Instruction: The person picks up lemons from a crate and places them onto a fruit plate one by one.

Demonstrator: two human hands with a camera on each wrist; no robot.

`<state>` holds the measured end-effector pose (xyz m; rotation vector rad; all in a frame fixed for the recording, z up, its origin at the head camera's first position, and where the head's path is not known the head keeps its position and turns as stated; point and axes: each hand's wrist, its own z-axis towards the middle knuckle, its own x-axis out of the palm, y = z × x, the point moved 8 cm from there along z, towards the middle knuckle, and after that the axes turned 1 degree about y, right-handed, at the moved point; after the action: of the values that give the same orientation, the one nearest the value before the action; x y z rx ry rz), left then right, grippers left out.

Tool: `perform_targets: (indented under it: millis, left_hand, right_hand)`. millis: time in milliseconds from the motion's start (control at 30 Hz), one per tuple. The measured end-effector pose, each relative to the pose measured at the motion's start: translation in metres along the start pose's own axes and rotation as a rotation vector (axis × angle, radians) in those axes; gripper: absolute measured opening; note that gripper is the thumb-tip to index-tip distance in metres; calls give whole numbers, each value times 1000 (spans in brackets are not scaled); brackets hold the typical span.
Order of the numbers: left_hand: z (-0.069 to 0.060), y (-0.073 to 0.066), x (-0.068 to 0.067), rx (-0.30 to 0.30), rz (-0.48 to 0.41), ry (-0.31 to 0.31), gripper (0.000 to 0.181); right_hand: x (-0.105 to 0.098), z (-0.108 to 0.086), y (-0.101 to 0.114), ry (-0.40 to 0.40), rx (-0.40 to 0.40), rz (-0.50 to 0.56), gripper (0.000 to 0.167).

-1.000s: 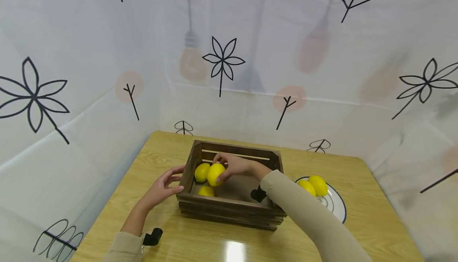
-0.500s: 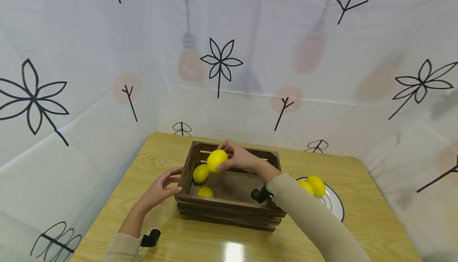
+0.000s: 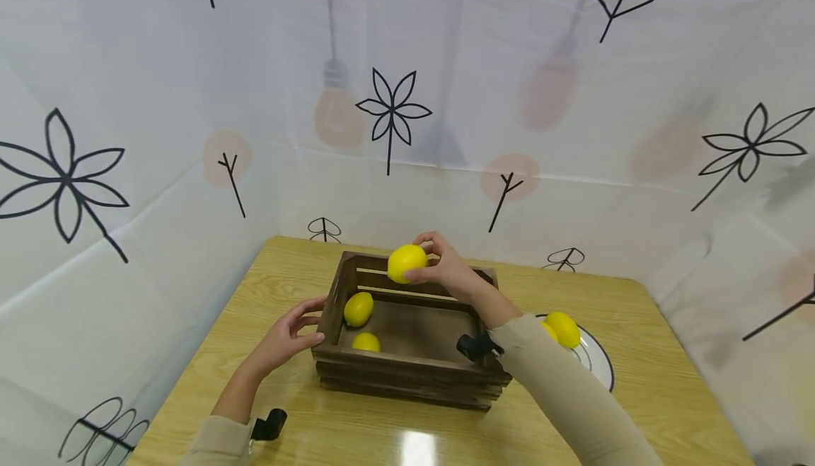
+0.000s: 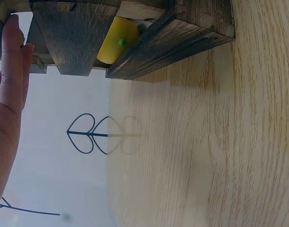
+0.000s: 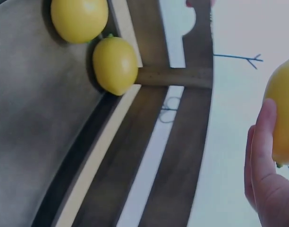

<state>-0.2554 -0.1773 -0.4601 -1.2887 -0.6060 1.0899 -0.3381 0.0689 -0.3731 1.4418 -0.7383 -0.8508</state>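
My right hand (image 3: 455,271) pinches a yellow lemon (image 3: 407,263) above the back of the brown wooden crate (image 3: 407,370). In the right wrist view the held lemon (image 5: 284,113) is cut off by the right edge, with fingers (image 5: 265,142) against it. Two lemons lie inside at the crate's left, one (image 3: 359,309) farther back and one (image 3: 366,342) by the front wall. My left hand (image 3: 286,331) rests against the crate's left side, fingers relaxed; the left wrist view shows this hand (image 4: 10,94) beside the slats (image 4: 78,38).
Right of the crate stands a white plate (image 3: 601,363) with a dark rim, holding lemons (image 3: 563,329); my right sleeve (image 3: 560,388) partly covers it. The wooden table (image 3: 331,427) is bordered by a patterned white cloth (image 3: 446,204).
My right hand has lifted the lemon from among those in the crate, up and then to the right. My left hand stays against the crate's side.
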Motion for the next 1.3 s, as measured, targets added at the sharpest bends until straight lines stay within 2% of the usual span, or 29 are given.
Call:
perform_targets:
  millis: [233,467,1067,1300]
  left_hand:
    - [0,0,0,-6,0,-7,58]
    - [0,-1,0,-6,1,-6,58]
    - [-1,-2,1,-4,2,-2,58]
    - [1,-1,1,-2,0,1,58]
  right_hand:
    - [-12,-10,9,-59,-24,30,56]
    - [-23,-19,15,-110,-41,-9,55]
    - [-53,-56,36,-238,-79,-13,54]
    - [-63,-72,32,-246,-68,-91,55]
